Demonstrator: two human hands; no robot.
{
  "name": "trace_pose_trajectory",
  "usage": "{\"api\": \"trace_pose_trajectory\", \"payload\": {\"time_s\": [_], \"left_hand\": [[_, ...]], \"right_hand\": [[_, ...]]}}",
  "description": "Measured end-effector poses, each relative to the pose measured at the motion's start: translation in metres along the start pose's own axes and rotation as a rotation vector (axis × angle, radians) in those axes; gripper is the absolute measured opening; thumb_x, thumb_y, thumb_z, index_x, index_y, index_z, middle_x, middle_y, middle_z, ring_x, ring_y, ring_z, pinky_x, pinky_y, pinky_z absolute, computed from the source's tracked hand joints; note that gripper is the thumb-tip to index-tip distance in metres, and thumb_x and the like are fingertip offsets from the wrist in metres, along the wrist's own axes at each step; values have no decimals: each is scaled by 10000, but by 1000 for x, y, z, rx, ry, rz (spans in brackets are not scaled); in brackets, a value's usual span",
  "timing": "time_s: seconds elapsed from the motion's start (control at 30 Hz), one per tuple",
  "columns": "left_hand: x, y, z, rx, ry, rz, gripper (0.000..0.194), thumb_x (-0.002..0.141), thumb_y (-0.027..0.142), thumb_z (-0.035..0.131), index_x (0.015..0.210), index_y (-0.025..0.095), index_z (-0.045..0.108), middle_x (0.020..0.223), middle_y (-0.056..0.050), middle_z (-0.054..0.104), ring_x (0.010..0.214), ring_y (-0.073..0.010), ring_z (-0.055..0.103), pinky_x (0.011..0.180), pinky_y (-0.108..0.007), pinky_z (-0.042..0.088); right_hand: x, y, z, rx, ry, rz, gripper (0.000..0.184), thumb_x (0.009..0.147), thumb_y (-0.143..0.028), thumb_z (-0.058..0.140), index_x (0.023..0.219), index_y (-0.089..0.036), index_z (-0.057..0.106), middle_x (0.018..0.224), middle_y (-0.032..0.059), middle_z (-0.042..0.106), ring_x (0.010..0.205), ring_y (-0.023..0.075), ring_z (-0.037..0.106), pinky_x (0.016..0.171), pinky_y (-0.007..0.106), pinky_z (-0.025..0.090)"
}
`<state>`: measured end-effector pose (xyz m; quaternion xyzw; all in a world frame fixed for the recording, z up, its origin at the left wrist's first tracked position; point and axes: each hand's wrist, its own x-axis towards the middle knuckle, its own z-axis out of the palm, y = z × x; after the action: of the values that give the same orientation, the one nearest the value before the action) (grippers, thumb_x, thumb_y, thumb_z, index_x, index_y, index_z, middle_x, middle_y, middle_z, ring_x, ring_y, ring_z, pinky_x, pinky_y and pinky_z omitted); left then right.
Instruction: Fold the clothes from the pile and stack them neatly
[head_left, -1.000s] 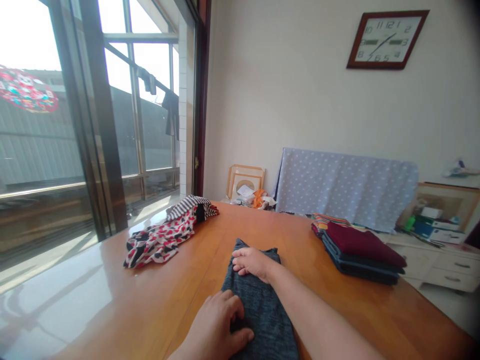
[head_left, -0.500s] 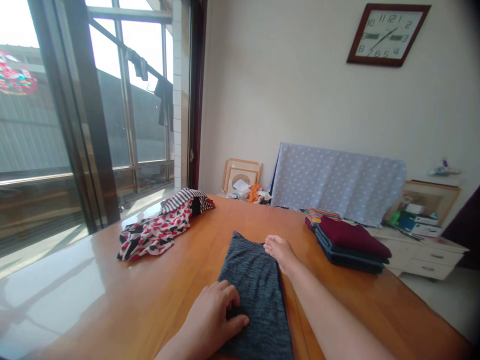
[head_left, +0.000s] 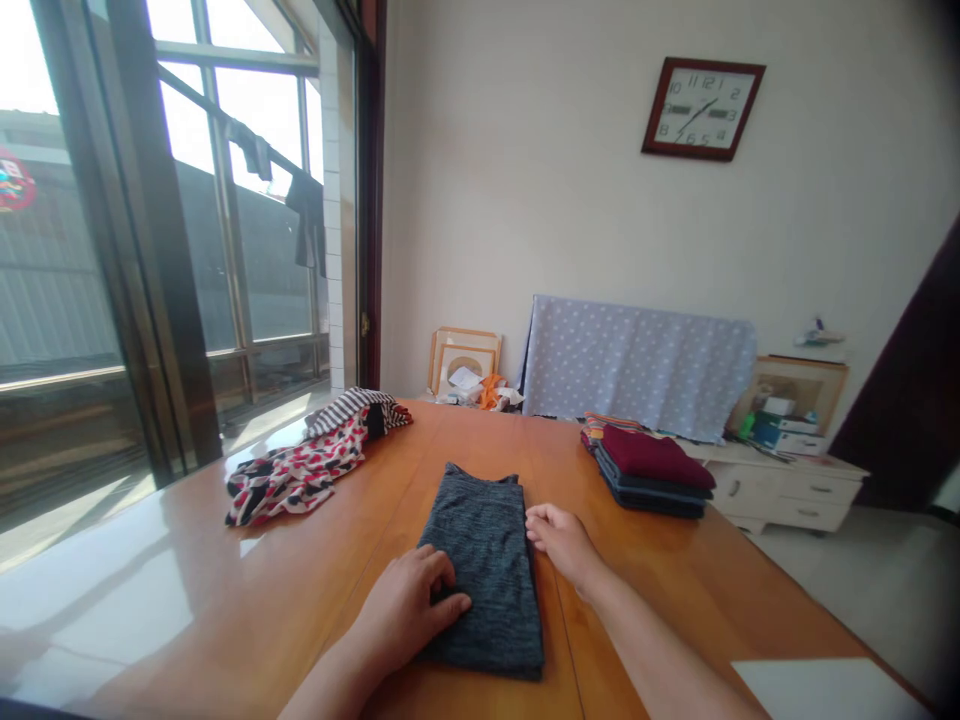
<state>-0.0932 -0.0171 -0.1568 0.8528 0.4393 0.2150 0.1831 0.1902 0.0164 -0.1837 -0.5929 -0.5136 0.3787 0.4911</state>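
**Head view.** We find a folded dark grey heathered knit garment (head_left: 484, 570) lying flat at the middle of the near side of an orange-brown wooden table (head_left: 660, 590), its long axis pointing away from the wearer. The left hand (head_left: 405, 610) rests on the garment's left part, with the fingers (head_left: 442, 598) lying close together and flat across the fabric. We see no pinch or grip. The right hand (head_left: 562, 545) lies on the tabletop just beside the garment's right edge, its fingers (head_left: 541, 520) narrow and lightly curled, holding nothing. We cannot tell whether the fingertips touch the fabric.

To the right, further along the table, stands a folded clothing stack (head_left: 652, 470), with a maroon garment on top of dark blue layers. To the left, well apart from the hands, lies a loose red, white and black patterned garment (head_left: 289, 482), with a striped garment (head_left: 349, 412) at its far end. Beyond the table, a polka-dot cloth (head_left: 637, 370) hangs beside picture frames (head_left: 465, 362), and a white drawer unit (head_left: 780, 497) stands at the right.
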Motion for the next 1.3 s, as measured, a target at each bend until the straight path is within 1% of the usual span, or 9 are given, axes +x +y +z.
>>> {"api": "trace_pose_trajectory", "payload": {"time_s": [0.13, 0.27, 0.37, 0.47, 0.7, 0.87, 1.03, 1.2, 1.3], "left_hand": [[-7, 11, -10, -10, 19, 1, 172, 855, 382, 583, 888, 221, 632, 888, -24, 618, 815, -169, 559, 704, -262, 391], [-16, 22, -20, -33, 3, 35, 116, 830, 265, 546, 897, 215, 626, 896, -30, 631, 841, -175, 566, 738, -268, 406], [-23, 25, -20, -22, -33, 71, 138, 784, 207, 540, 893, 218, 625, 899, -28, 624, 851, -175, 563, 761, -269, 412], [-30, 22, -13, 28, -54, 76, 173, 745, 219, 593, 913, 231, 633, 945, -27, 609, 892, -189, 558, 792, -276, 414], [-38, 25, -5, 136, -27, 44, 396, 684, 441, 745, 1009, 256, 615, 1042, -37, 580, 985, -241, 542, 835, -309, 403], [-38, 38, -1, 254, 6, 49, 519, 654, 542, 759, 1069, 268, 611, 1081, -59, 576, 1026, -288, 533, 874, -364, 371], [-36, 48, -1, 396, 66, 49, 300, 748, 286, 639, 1043, 253, 598, 1063, -73, 583, 1033, -286, 520, 901, -394, 322], [-34, 44, -8, 396, 69, 74, 245, 776, 139, 510, 980, 246, 594, 976, -65, 607, 988, -265, 535, 873, -383, 319], [-31, 39, -10, 375, 66, 86, 258, 764, 133, 518, 984, 239, 599, 982, -64, 626, 976, -257, 550, 868, -371, 324]], "right_hand": [[-45, -14, -3, -285, -3, -251, 206, 846, -374, 558, 860, -196, 660, 824, 30, 680, 813, 184, 617, 738, 272, 477], [-95, -34, -5, -512, -146, -454, 133, 856, -279, 550, 795, -226, 655, 841, 18, 655, 809, 162, 596, 749, 255, 448], [-124, -42, -5, -676, -280, -554, 103, 830, -283, 607, 892, -248, 681, 914, 21, 656, 878, 176, 589, 807, 271, 444], [-142, -40, -3, -827, -326, -596, 251, 805, -327, 658, 1046, -259, 670, 1020, 33, 648, 975, 209, 567, 870, 305, 439], [-144, -29, 13, -1013, -234, -624, 169, 876, -212, 523, 968, -227, 663, 992, 54, 638, 994, 221, 541, 872, 331, 420], [-129, -29, 16, -815, -146, -499, 166, 854, -189, 520, 909, -229, 671, 933, 34, 673, 932, 191, 591, 856, 295, 421], [-114, -28, 10, -536, -127, -374, 142, 838, -216, 519, 859, -225, 659, 876, 8, 695, 841, 164, 627, 757, 252, 435], [-126, -28, 7, -664, -113, -440, 173, 848, -307, 558, 962, -226, 661, 998, 43, 686, 956, 214, 611, 870, 321, 434], [-138, -28, 9, -814, -135, -545, 535, 754, -448, 696, 1232, -231, 589, 1261, 92, 611, 1163, 298, 528, 1035, 432, 356]]}}
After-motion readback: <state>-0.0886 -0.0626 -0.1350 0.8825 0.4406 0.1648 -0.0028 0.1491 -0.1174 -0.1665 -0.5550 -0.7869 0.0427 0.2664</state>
